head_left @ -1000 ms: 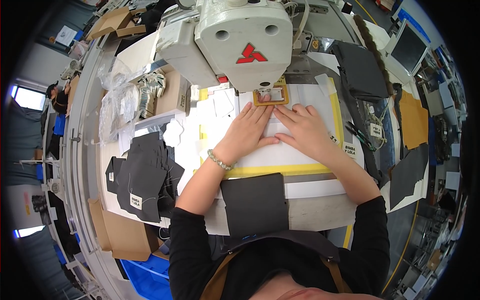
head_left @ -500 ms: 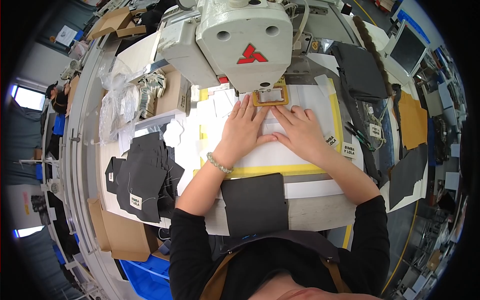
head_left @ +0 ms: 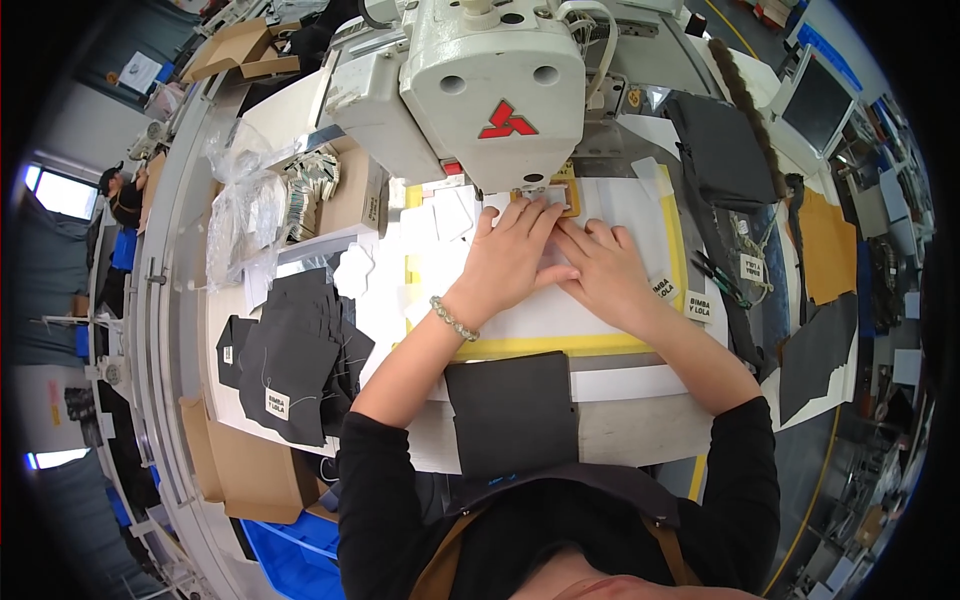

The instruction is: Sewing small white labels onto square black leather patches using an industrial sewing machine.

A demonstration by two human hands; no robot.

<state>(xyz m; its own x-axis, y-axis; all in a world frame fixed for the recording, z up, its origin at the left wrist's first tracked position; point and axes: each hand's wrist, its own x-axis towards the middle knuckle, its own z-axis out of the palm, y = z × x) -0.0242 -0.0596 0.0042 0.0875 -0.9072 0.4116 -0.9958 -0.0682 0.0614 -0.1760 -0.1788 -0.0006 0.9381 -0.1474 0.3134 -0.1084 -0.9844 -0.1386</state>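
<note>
Under the white sewing machine head (head_left: 490, 100), a small yellow frame (head_left: 568, 192) lies on a white sheet (head_left: 505, 315) edged with yellow tape. My left hand (head_left: 505, 255), with a beaded bracelet, rests open with its fingertips over the frame's front part, hiding much of it. What lies under those fingertips is hidden. My right hand (head_left: 605, 275) lies open beside it on the sheet, its index fingertip close against my left fingers. A white label (head_left: 660, 287) with dark print is by my right wrist. A dark panel stack (head_left: 510, 410) lies at the front edge.
Dark cut pieces (head_left: 290, 360) and a box (head_left: 355, 190) of small pieces are at left. At right are dark fabric (head_left: 720, 140), scissors (head_left: 715, 270), orange material (head_left: 825, 240) and a monitor (head_left: 810, 100). Another person (head_left: 125, 200) works at far left.
My left hand has shifted right, its fingers moving onto the yellow frame and covering more of it. My right fingers have moved slightly. The view has shifted a little.
</note>
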